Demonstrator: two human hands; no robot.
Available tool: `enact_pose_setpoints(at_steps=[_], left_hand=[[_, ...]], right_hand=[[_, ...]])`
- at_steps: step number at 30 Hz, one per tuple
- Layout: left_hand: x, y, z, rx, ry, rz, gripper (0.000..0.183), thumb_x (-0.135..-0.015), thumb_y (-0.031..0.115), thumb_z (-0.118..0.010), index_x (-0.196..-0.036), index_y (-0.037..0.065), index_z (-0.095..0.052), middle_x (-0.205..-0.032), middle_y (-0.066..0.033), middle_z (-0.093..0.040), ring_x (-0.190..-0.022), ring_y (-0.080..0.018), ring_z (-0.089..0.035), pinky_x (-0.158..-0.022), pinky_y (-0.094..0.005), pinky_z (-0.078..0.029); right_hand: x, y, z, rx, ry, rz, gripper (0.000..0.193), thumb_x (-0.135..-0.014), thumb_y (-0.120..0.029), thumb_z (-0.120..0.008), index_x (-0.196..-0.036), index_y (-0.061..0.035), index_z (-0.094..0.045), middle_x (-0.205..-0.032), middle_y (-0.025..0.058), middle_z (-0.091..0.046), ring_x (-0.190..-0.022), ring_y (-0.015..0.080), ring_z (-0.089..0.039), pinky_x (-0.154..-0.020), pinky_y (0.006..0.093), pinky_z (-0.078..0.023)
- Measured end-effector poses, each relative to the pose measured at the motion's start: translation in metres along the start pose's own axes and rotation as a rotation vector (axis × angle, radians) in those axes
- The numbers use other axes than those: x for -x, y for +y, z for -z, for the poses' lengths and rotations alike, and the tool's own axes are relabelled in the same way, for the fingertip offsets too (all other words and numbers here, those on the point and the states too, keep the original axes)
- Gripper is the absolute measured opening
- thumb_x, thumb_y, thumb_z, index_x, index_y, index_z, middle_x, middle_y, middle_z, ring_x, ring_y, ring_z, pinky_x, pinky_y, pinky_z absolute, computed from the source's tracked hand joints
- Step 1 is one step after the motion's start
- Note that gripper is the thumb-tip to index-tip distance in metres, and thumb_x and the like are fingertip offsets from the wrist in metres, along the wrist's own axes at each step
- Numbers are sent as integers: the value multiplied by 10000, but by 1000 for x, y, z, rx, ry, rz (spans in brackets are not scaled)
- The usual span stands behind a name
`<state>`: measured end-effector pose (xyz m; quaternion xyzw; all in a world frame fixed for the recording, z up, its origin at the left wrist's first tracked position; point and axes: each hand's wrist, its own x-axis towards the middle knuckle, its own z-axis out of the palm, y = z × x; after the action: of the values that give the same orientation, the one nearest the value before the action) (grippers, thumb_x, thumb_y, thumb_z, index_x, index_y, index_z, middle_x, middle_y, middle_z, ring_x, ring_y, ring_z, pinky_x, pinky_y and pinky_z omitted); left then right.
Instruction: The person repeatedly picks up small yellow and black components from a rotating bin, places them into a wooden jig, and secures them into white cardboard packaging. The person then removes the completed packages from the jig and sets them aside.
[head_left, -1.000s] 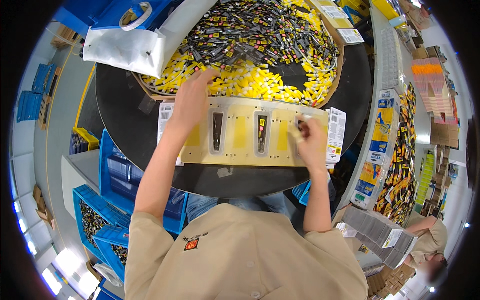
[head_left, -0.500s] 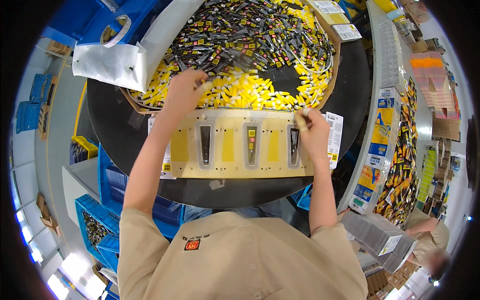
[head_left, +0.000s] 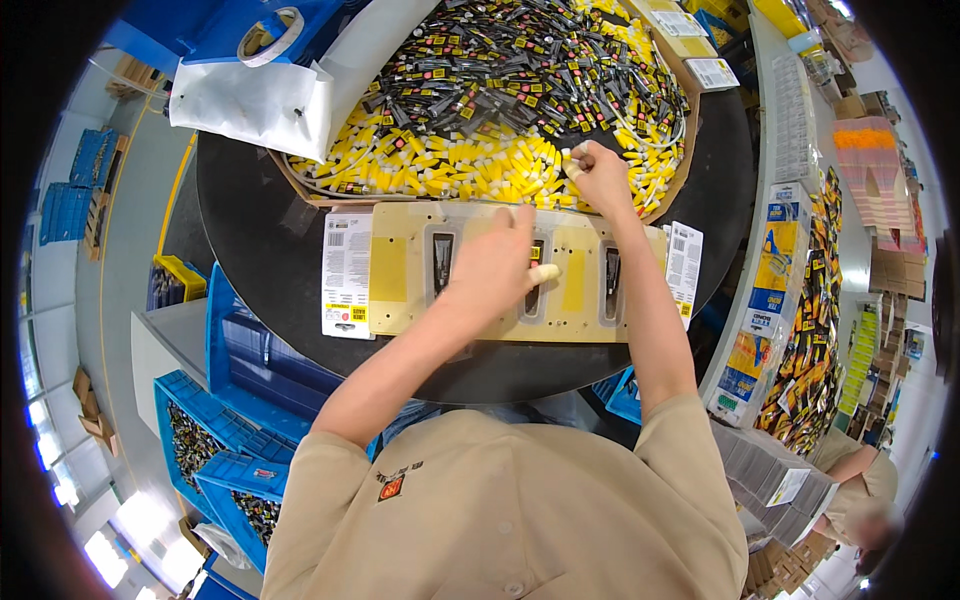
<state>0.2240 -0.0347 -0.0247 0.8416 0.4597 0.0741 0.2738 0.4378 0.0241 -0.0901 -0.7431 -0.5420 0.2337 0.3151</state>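
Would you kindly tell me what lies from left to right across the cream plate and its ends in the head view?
Left white printed card, leftmost yellow rectangle, leftmost black tube, left hand, rightmost yellow rectangle, rightmost black tube, right white printed card.

You wore the camera on your head, the left one of a side-by-side pair: wide fisheye, upright, unmirrored. It faced steeply down, over your chest and out to the far side of the black round table (head_left: 240,220). Your beige shirt (head_left: 500,510) sat nearest the lens and filled the near middle; your left hand (head_left: 500,255) and right hand (head_left: 600,178) were farther out, near centre, over the tabletop. The far edge cropped the heap of black tubes (head_left: 490,75). The lens reached wide: the floor line (head_left: 172,203) at left, the co-worker (head_left: 862,485) at near right. Your edges bent toward a black rim, darkest in the corners.
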Motion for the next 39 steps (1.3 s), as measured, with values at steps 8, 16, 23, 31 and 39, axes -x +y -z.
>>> enact_pose_setpoints(at_steps=[8,16,23,31,39], left_hand=[[5,-30,-6,177,72,-42,489,-796,118,-725,-1201,43,-461,-1099,-197,-557,-971,-393,-606,-813,-477,-500],[-64,-89,42,-55,339,83,248,-848,161,-630,-1083,81,-628,-1020,-138,-643,-966,-324,-627,-826,-429,-503],[-134,-51,31,-295,61,159,138,-847,38,-604,-951,-44,-638,-994,-226,-666,-987,-366,-661,-802,-444,-558],[-130,-63,40,-474,-59,-31,208,-841,23,-573,-1007,11,-696,-964,-169,-687,-918,-356,-679,-788,-440,-555],[52,-79,64,-84,-109,-386,376,-703,-91,-587,-976,147,-687,-983,-56,-581,-870,-262,-638,-692,-350,-536]], right_hand=[[139,-46,26,-53,-118,-117,217,-747,-155,-707,-900,-4,-675,-722,154,-676,-672,262,-674,-669,359,-532],[180,-64,19,105,-312,-147,238,-768,-179,-722,-865,30,-662,-741,198,-669,-758,385,-660,-732,442,-527],[178,-30,65,20,-160,-231,305,-768,-120,-755,-969,-16,-550,-647,106,-579,-609,250,-590,-600,369,-476],[174,47,75,-19,55,-73,233,-772,-120,-746,-949,-33,-623,-654,89,-577,-603,264,-581,-607,352,-471],[160,176,76,345,360,-371,534,-998,-340,-463,-1475,-118,-372,-1473,250,-389,-1405,418,-301,-1098,615,-237]])
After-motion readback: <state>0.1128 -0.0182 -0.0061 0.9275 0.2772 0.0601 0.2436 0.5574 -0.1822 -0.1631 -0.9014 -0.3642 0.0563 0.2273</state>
